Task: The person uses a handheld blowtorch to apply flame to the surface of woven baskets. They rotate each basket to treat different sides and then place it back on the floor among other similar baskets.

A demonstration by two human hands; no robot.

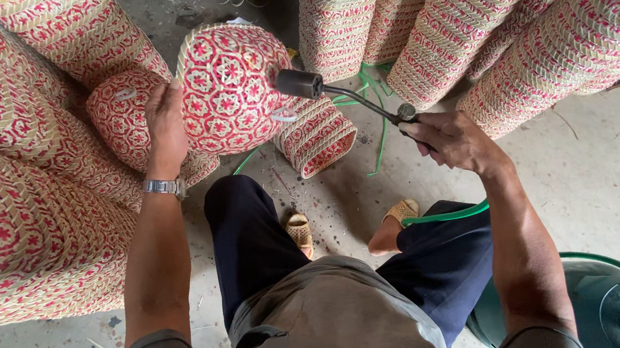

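My left hand [164, 124] grips the left rim of a round red-and-cream woven basket [230, 86], holding it up with its patterned bottom facing me. My right hand [452, 141] is closed on the handle of a black gas torch [332, 94]. The torch's dark nozzle points at the basket's right side, almost touching it. A wristwatch sits on my left wrist. My knees and sandalled feet show below the basket.
Stacks of similar woven baskets [7, 177] lie at the left, and more rolls of baskets [509, 11] stand at the upper right. A small woven basket [318, 138] lies on the concrete floor. A green hose [447, 215] runs to a green gas cylinder [613, 303] at the lower right.
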